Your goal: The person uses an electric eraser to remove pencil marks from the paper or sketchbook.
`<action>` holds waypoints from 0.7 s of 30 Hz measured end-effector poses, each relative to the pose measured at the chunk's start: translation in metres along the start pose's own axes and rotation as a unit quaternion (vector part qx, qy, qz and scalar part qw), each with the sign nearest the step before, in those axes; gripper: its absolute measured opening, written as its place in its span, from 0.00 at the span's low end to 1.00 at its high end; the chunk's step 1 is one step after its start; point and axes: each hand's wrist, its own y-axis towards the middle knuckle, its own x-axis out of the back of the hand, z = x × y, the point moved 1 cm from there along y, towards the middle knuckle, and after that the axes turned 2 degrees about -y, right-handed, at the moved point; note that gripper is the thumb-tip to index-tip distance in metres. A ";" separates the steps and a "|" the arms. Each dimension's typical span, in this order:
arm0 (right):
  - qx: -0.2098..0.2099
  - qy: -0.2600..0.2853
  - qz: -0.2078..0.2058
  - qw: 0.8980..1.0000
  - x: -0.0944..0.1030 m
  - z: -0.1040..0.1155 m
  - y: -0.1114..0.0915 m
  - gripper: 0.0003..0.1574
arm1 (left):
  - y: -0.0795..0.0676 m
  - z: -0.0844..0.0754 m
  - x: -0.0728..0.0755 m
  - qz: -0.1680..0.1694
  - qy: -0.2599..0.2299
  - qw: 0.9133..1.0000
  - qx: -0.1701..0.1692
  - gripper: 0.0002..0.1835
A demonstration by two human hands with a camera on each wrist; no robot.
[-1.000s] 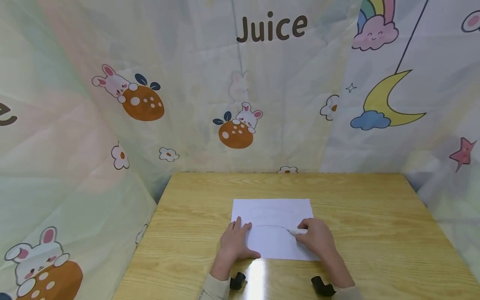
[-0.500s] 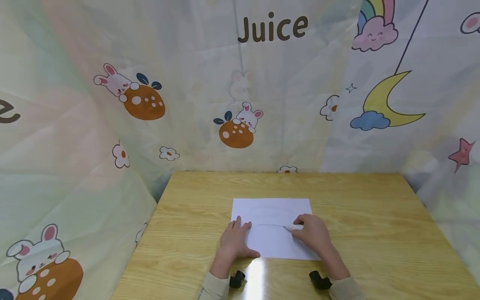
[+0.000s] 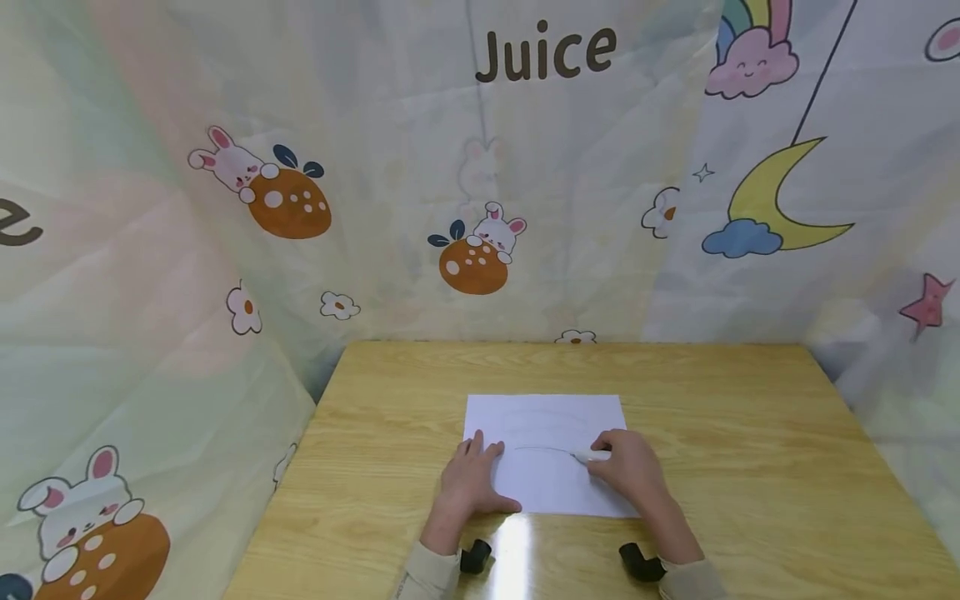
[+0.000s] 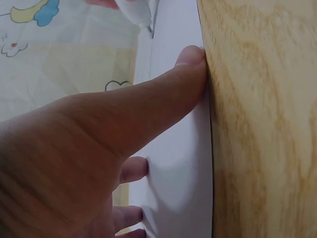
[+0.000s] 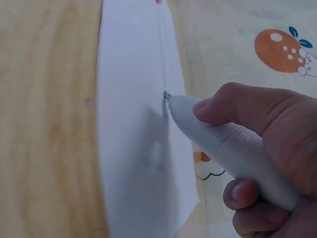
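Note:
A white sheet of paper [image 3: 551,487] lies on the wooden table, with a thin grey line [image 3: 536,448] across its middle. My left hand [image 3: 468,479] rests on its left side, fingers spread and thumb [image 4: 185,74] along the near edge. Over the right side, my right hand [image 3: 633,467] grips a thick white pen-shaped tool [image 5: 223,141] between thumb and fingers. The tool's narrow, dark metallic tip [image 5: 167,96] touches the paper at the right end of the line. From these frames I cannot tell whether that line is drawn or cut.
The table [image 3: 750,450] extends on both sides of the paper. A printed cloth [image 3: 375,208] hangs behind it and at the sides. Black pieces [image 3: 475,557] sit at both wrists.
The tool's tip first shifted left and slightly up along the line, then a little right again. My left hand stays in place on the paper.

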 end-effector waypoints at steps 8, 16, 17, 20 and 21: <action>0.006 0.009 -0.018 1.000 -0.010 -0.005 0.000 0.13 | 0.000 0.001 -0.004 0.002 0.012 1.000 0.003 0.56; 0.008 0.006 -0.024 1.000 -0.013 0.004 0.000 0.12 | 0.000 0.003 -0.004 -0.005 0.010 1.000 0.005 0.56; 0.011 0.004 -0.024 1.000 -0.013 0.006 0.000 0.12 | -0.001 0.004 -0.004 -0.007 0.008 1.000 0.005 0.56; 0.001 0.001 -0.025 1.000 -0.015 0.007 -0.004 0.12 | -0.002 0.004 -0.005 -0.005 0.005 1.000 0.001 0.56; -0.003 0.000 -0.027 1.000 -0.016 0.006 -0.006 0.12 | -0.002 0.004 -0.005 -0.003 0.004 1.000 0.001 0.56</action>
